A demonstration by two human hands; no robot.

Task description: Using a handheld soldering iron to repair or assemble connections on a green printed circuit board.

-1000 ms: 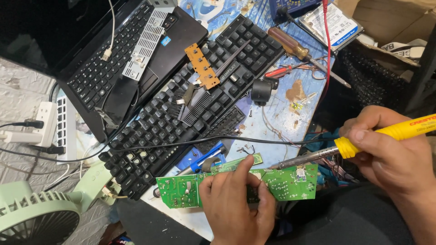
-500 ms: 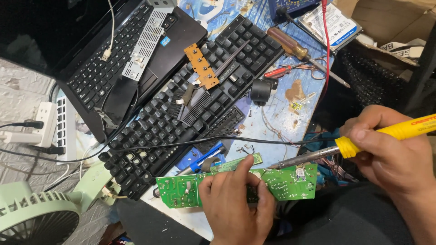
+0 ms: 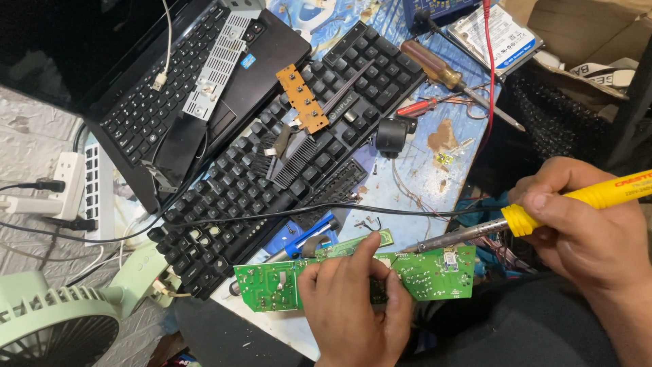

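Soldering iron tip down on the green circuit board, head view.
Left hand (image 3: pixel 353 309) fingers pinch the green circuit board (image 3: pixel 428 275) at the tabletop (image 3: pixel 401 190) edge; right hand (image 3: pixel 587 228) fingers wrap tight around the yellow soldering iron (image 3: pixel 543 211), beside the black keyboard (image 3: pixel 285 156).

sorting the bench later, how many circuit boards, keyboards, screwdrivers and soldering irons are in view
circuit boards: 2, the green board under the left hand and the small orange board
keyboards: 2, the loose black keyboard and the laptop keyboard
screwdrivers: 2, brown-handled and red-handled
soldering irons: 1, yellow-handled, in the right hand
total: 7
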